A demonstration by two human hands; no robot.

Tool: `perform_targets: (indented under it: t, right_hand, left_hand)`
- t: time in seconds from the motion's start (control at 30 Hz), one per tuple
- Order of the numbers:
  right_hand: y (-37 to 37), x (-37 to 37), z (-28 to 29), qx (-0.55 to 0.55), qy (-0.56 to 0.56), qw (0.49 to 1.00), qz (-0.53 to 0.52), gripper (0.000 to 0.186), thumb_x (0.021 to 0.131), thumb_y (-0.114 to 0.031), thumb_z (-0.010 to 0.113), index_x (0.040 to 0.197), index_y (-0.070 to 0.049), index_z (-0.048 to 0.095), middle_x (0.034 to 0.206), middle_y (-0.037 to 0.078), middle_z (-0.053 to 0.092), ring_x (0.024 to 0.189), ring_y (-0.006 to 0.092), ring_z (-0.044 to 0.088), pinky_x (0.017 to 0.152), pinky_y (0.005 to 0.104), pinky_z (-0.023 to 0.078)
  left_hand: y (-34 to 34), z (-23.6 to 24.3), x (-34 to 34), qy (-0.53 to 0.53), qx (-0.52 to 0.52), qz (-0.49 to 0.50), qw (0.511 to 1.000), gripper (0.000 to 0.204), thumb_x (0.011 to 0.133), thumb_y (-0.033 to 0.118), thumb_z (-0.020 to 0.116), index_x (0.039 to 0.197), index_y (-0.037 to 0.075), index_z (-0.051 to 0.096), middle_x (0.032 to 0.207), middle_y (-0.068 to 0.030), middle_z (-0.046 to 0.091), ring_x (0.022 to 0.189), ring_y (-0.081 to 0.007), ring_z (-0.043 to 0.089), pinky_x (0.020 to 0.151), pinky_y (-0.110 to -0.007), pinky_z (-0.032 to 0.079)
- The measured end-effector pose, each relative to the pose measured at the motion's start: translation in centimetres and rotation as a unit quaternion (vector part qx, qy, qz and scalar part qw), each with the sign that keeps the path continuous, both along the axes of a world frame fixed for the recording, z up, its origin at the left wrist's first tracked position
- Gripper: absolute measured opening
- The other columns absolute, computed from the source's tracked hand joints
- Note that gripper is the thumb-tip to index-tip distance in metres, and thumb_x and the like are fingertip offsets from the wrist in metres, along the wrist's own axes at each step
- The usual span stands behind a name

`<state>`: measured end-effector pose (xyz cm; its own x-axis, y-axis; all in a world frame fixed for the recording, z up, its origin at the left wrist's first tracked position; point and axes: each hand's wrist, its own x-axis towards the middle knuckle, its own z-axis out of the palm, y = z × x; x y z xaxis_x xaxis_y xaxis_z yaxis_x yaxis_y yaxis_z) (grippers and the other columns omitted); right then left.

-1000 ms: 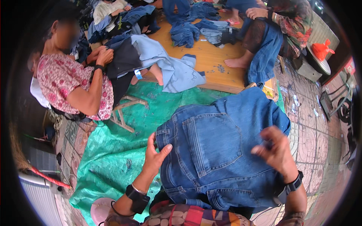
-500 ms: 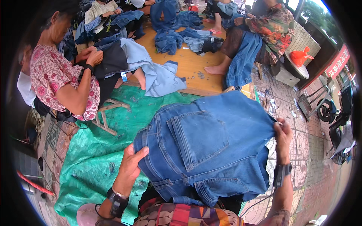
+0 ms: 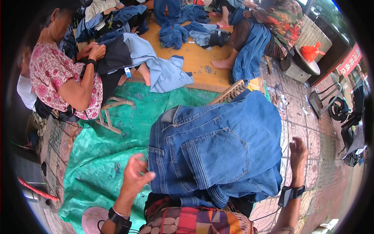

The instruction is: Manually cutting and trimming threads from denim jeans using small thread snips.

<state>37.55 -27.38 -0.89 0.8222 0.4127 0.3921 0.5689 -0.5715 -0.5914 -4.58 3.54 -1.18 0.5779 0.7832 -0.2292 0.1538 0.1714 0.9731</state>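
A pair of blue jeans (image 3: 218, 156) lies spread over my lap, back pocket upward and waistband toward the left. Just left of the waistband, my left hand (image 3: 137, 173) hovers with thumb and fingers apart, holding nothing. Off the right side of the denim, my right hand (image 3: 298, 153) is raised over the paving, its fingers loosely bent and apart from the cloth. Nothing shows in it. The lower layers of the jeans are bunched under the top one and partly hidden.
A slatted wooden piece (image 3: 230, 93) stands beyond the jeans. Green sheeting (image 3: 128, 156) covers the ground. Ahead, a low wooden platform (image 3: 206, 80) bears denim garments. A person at left (image 3: 64, 82) handles dark and light-blue cloth; others sit farther off. A pink stool (image 3: 93, 219) is lower left.
Both hands have let go of the jeans, which were stretched between them. The cloth has settled onto my lap, and my right hand has moved slightly away to the right.
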Motion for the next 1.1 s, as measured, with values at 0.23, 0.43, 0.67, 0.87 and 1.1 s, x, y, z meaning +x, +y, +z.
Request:
perform_targets:
  t: [0.23,0.43,0.67,0.87,1.1]
  right_hand:
    - [11.5,-11.1,7.7,-0.04,0.024,0.939,0.342,0.041,0.068,0.011,0.059,0.106,-0.003,0.059,0.078,0.012,0.053,0.064,0.027,0.057,0.057,0.0351,0.048]
    - [13.0,-13.8,3.4,-0.173,-0.045,0.863,0.472,0.042,0.07,-0.004,0.062,0.111,0.001,0.057,0.089,0.01,0.054,0.078,0.0263,0.059,0.059,0.0353,0.049]
    - [12.4,-13.3,3.3,-0.136,0.007,0.88,0.455,0.033,0.077,-0.005,0.06,0.109,0.003,0.057,0.086,0.01,0.054,0.077,0.0259,0.058,0.059,0.0356,0.048]
    - [12.4,-13.3,3.4,-0.135,0.01,0.88,0.455,0.034,0.076,-0.005,0.061,0.109,0.003,0.057,0.085,0.01,0.054,0.077,0.0257,0.058,0.059,0.0355,0.048]
    - [12.3,-13.4,3.3,-0.112,0.029,0.885,0.452,0.038,0.07,-0.002,0.064,0.107,0.003,0.057,0.084,0.01,0.054,0.077,0.0262,0.058,0.06,0.0354,0.048]
  left_hand:
    - [1.4,9.5,8.9,0.02,0.492,-0.055,0.868,0.036,0.073,0.005,0.067,0.108,0.004,0.058,0.108,-0.0102,0.059,0.095,-0.0238,0.056,0.078,-0.034,0.045]
    - [0.5,4.8,19.3,-0.061,0.538,-0.338,0.77,0.025,0.077,0.004,0.063,0.102,0.001,0.057,0.104,-0.0132,0.058,0.095,-0.0301,0.055,0.082,-0.038,0.044]
    - [1.9,3.3,21.8,0.022,0.534,-0.32,0.783,0.045,0.069,0.01,0.072,0.108,0.0,0.051,0.107,-0.0154,0.05,0.102,-0.033,0.048,0.091,-0.041,0.04]
    - [1.5,5.1,23.1,-0.028,0.608,-0.24,0.756,0.052,0.073,0.008,0.066,0.12,0.001,0.046,0.12,-0.0193,0.046,0.112,-0.0335,0.043,0.095,-0.044,0.036]
    - [2.2,3.9,25.8,0.158,0.589,-0.347,0.713,0.014,0.081,0.02,0.063,0.079,0.006,0.065,0.081,-0.0091,0.057,0.092,-0.0279,0.054,0.074,-0.043,0.029]
